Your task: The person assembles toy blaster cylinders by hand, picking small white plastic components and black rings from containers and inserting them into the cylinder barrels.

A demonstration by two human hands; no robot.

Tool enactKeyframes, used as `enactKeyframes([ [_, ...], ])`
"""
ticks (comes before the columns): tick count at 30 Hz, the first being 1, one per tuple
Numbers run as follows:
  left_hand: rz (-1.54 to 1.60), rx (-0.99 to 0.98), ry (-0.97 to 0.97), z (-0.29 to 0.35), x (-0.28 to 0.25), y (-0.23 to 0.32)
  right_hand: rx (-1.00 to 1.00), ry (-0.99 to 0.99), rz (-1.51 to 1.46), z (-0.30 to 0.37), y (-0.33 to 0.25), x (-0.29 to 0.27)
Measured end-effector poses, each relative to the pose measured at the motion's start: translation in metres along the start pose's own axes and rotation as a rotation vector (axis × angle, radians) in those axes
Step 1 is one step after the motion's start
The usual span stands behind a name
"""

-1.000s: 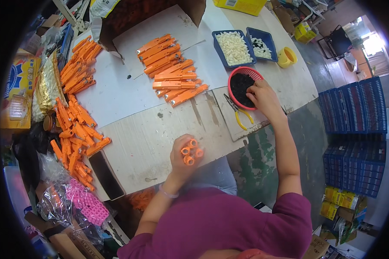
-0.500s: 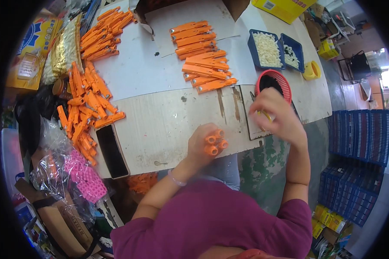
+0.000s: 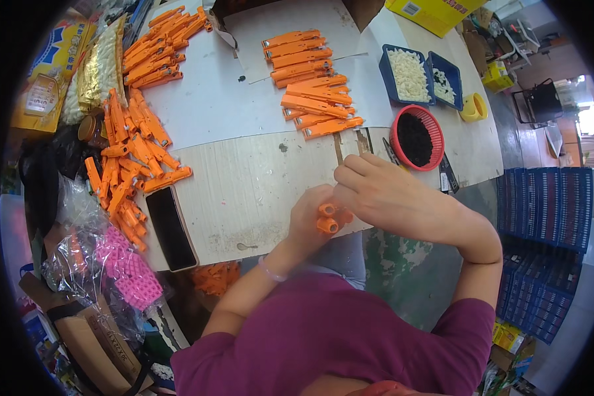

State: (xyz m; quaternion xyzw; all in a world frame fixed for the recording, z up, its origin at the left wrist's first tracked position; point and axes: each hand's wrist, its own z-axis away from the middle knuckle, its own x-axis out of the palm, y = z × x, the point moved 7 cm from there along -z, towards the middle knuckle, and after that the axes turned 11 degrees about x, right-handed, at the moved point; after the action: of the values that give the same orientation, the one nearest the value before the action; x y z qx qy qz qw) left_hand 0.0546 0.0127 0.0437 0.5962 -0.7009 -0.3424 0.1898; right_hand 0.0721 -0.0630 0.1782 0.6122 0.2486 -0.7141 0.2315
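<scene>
Near the front edge of the table my left hand point(image 3: 311, 214) is closed round a bunch of long orange plastic pieces point(image 3: 327, 226), their round hollow ends facing up toward me. My right hand point(image 3: 362, 187) is closed over the far side of that bunch, fingers curled. Whatever its fingertips hold or touch is hidden behind the hand. To the right, a red plastic basket point(image 3: 440, 135) contains small black parts point(image 3: 414, 140). Beyond my hands, a stack of similar orange pieces point(image 3: 317, 102) lies in rows on white paper.
More orange pieces point(image 3: 138, 155) are heaped at the left, beside a black phone point(image 3: 171, 228). Blue trays point(image 3: 387, 72) of small white parts and a yellow roll point(image 3: 474, 107) stand at the back right. An open cardboard box point(image 3: 226, 26) is at the far edge. Pink netting point(image 3: 127, 267) lies lower left.
My right hand has moved left and nearer, from beside the red basket to the orange bunch. My left hand keeps its hold in nearly the same place.
</scene>
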Motion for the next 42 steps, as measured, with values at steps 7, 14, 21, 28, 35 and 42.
enactKeyframes([
  [7, 0.008, -0.019, 0.0, 0.001, 0.001, -0.004, 0.158, 0.157, -0.201, 0.017, 0.01, 0.008],
  [14, -0.039, 0.08, -0.073, -0.004, 0.004, 0.003, 0.253, 0.439, -0.35, 0.046, 0.028, 0.006],
  [21, 0.004, 0.005, -0.001, 0.003, 0.006, -0.004, 0.64, 0.713, -0.369, 0.088, 0.088, 0.011],
  [28, -0.029, 0.005, -0.054, 0.0, 0.003, -0.002, 0.985, 0.563, -0.258, 0.136, 0.166, 0.073],
  [35, -0.035, 0.019, -0.077, -0.003, 0.005, 0.0, 0.973, 0.251, -0.127, 0.134, 0.17, 0.086],
  [42, -0.04, 0.013, -0.071, -0.002, 0.005, -0.001, 0.986, 0.144, -0.055, 0.124, 0.17, 0.088],
])
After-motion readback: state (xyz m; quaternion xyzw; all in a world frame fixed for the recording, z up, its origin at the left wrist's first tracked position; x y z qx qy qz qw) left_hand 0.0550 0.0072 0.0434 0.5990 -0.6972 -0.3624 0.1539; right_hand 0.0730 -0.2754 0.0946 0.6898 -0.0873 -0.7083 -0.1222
